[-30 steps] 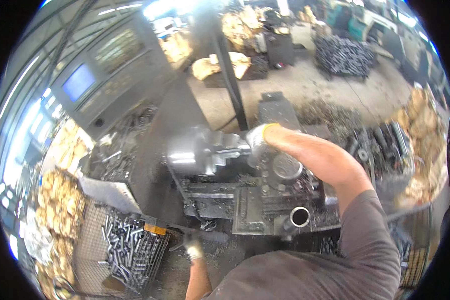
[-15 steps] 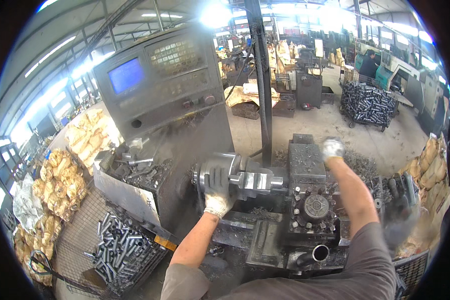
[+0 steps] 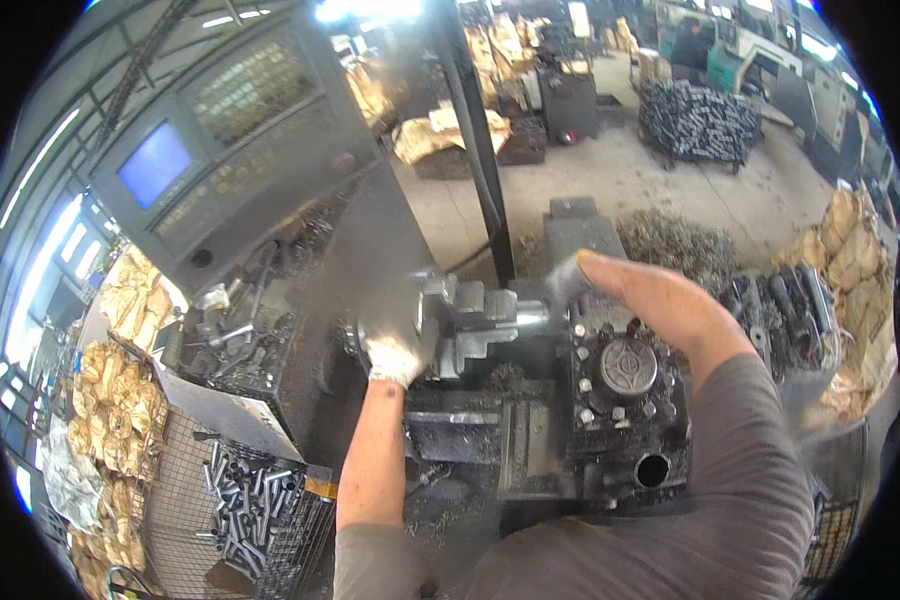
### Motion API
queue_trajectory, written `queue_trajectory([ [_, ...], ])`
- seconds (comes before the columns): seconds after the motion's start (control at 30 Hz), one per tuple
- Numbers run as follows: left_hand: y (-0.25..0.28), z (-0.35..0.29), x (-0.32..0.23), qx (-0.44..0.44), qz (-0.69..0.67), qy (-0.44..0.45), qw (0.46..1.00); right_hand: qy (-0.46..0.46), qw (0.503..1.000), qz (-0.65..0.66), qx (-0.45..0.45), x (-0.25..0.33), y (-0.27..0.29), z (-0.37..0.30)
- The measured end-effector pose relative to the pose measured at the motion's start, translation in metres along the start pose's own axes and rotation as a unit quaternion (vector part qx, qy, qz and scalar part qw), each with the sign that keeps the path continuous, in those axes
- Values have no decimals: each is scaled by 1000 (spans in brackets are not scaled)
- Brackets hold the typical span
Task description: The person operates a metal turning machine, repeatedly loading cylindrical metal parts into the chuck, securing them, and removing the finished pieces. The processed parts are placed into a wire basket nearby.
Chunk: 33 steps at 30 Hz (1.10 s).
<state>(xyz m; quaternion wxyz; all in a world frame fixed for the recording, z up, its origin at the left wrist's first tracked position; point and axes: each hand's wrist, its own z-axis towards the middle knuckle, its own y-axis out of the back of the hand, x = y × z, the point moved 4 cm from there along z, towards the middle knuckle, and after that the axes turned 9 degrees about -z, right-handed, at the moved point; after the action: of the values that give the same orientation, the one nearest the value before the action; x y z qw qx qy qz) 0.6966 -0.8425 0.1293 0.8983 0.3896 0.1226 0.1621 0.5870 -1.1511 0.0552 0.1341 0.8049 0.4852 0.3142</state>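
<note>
My left hand (image 3: 394, 352), in a pale glove with dark fingers, lies against the lathe chuck (image 3: 432, 310); its fingers blur into the metal but look stretched out along it. Stepped steel jaws (image 3: 480, 305) stick out to the right of the chuck. A short bright metal piece (image 3: 532, 314) shows at their right end. Just above and right of that piece is my right hand (image 3: 568, 280), so smeared by motion that its fingers cannot be made out. Below my right forearm sits the tool post (image 3: 627, 368) with its round cap and several bolts.
A control cabinet (image 3: 235, 140) with a blue screen stands at left. Below it are loose tools on a chip-strewn ledge (image 3: 240, 320) and a wire basket (image 3: 175, 500) of metal tubes. A loaded cart (image 3: 700, 122) and a person (image 3: 690, 48) are farther back. Metal chips (image 3: 675, 240) lie beyond the lathe.
My right hand has come left and nearer, from beyond the tool post to beside the bright piece. My left hand stays at the chuck, whose jaws have turned. The view has shifted.
</note>
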Motion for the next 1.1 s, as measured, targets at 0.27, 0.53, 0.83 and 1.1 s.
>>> queue_trajectory([
  [0.27, -11, 21, -4, 73, -40, 43, 996, 29, 940, -263, -213, -17, -16, -26],
  [0.53, 4, 12, -13, 0, -57, -30, 998, -80, 762, 187, -615, -63, -59, -197],
  [0.83, 45, -44, -71, 71, -542, 55, 836, 104, 809, 303, -492, 154, -150, -257],
  [1.1, -36, -238, -140, 161, -769, 551, 282, 132, 644, 735, -167, 174, -366, -112],
])
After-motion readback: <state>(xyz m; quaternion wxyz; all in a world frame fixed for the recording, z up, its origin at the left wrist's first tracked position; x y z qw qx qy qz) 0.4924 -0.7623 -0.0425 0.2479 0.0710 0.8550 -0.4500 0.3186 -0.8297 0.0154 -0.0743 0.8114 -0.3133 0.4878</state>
